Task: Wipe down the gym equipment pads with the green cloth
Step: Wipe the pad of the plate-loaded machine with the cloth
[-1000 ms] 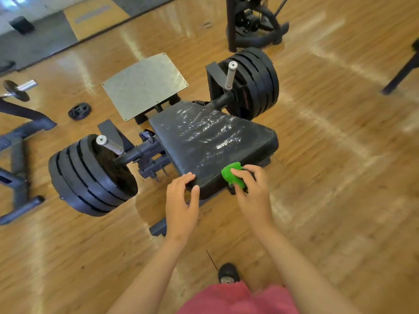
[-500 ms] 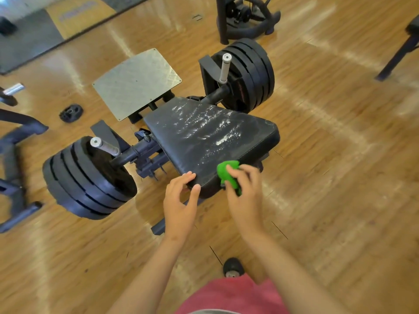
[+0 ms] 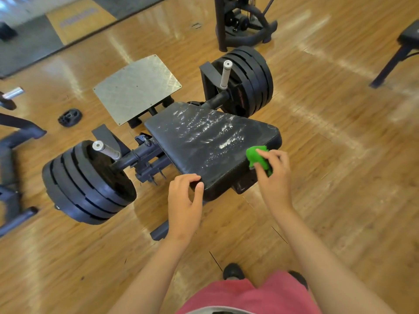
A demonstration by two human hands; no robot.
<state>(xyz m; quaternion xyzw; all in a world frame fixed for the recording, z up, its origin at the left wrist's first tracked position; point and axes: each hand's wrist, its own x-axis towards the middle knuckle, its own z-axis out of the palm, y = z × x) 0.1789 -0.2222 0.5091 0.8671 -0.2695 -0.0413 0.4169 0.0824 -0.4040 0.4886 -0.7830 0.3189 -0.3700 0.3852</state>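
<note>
Rightward along the near edge of the worn black vinyl pad [image 3: 204, 137] goes my right hand [image 3: 272, 177], fingers curled round the bunched green cloth [image 3: 256, 156], now at the pad's right corner. My left hand [image 3: 184, 200] grips the pad's near corner to steady it. I judge firm, overlapping strokes will work best.

Head camera looks steeply down, close over the black pad [image 3: 210, 141].

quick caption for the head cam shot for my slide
The right hand holds a green cloth against the black pad while the left hand grips its near corner.
</note>
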